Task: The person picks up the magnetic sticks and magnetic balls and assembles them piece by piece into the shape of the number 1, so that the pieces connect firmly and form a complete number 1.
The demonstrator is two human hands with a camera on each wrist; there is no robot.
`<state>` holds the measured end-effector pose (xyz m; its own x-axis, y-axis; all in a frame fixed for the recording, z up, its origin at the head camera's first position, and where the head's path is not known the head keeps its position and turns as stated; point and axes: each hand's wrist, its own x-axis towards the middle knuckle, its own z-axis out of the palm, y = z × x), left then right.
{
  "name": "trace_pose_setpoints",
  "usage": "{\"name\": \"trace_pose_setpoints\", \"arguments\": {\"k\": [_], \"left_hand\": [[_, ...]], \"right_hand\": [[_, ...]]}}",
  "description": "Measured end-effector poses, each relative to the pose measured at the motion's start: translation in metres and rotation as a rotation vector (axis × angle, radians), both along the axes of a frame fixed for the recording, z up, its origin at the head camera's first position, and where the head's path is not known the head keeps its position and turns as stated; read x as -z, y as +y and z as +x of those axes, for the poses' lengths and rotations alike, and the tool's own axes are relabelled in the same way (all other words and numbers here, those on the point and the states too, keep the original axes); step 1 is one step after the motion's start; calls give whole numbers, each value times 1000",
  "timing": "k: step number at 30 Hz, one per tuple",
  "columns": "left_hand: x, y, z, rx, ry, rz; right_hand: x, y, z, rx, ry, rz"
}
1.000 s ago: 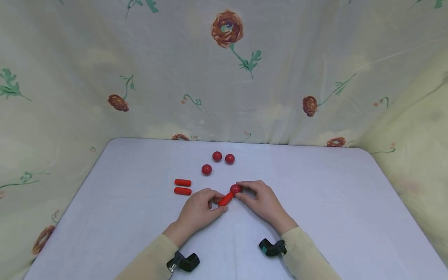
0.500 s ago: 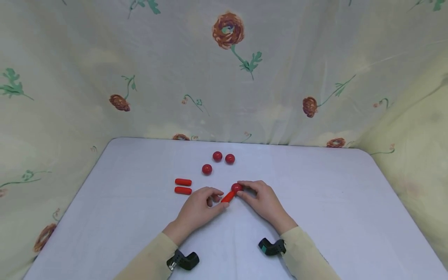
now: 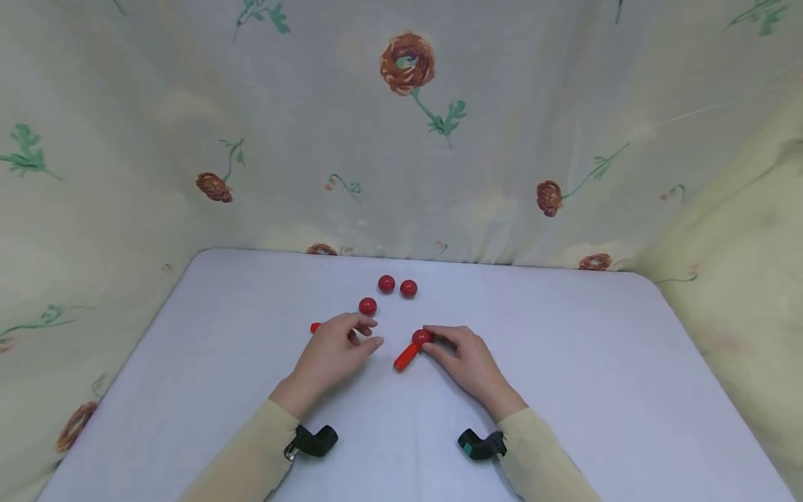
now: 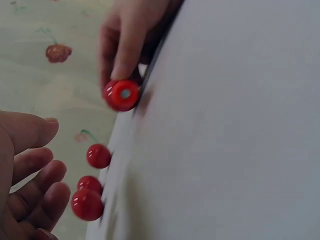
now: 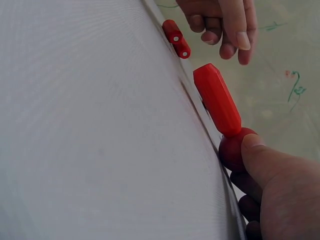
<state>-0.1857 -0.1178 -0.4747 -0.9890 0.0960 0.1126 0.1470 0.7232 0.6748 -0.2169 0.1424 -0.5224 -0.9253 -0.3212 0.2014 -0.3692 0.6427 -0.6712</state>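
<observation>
My right hand [image 3: 467, 359] pinches a dark red glossy ball [image 5: 235, 150] between thumb and fingers. Joined end-on to that ball is an orange-red faceted rod [image 3: 406, 358], whose free end shows a silvery dot in the left wrist view. My left hand [image 3: 332, 352] hovers to the left of it, fingers loosely bent and holding nothing. Beneath or behind that hand lie two more red rods [image 5: 173, 32]; the head view shows only the tip of one rod [image 3: 316, 327]. Just beyond the left fingertips sits a loose red ball [image 3: 367, 306].
Two other red balls, a left one [image 3: 386, 284] and a right one [image 3: 408, 288], lie farther back on the white table [image 3: 564, 362]. A flowered cloth [image 3: 282, 139] hangs behind the table's far edge. Black wrist cameras sit on both sleeves.
My left hand has let go of the joined rod and moved left and away from me, over the two loose rods. The right hand stays in place with the ball.
</observation>
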Motion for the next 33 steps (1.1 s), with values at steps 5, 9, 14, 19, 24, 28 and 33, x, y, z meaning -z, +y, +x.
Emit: {"name": "trace_pose_setpoints", "arguments": {"k": [5, 9, 14, 19, 24, 28, 33], "left_hand": [[-8, -13, -19, -53, -45, -60], [-11, -21, -34, -73, -90, -107], [-13, -25, -51, -51, -140, -162], [-14, -20, -63, -28, -187, -237], [-11, -11, -71, -18, -218, -298], [-7, -6, -76, -3, -210, -352], [-6, -4, -77, 12, -191, -396]], "right_hand": [[3, -3, 0, 6, -28, -6], [5, -4, 0, 13, -33, 7], [2, -3, 0, 11, -22, 15], [-2, -1, -1, 13, -30, 21], [-3, 1, 0, 13, -21, 26], [-2, 1, 0, 16, -12, 30], [-2, 1, 0, 12, -16, 36]]}}
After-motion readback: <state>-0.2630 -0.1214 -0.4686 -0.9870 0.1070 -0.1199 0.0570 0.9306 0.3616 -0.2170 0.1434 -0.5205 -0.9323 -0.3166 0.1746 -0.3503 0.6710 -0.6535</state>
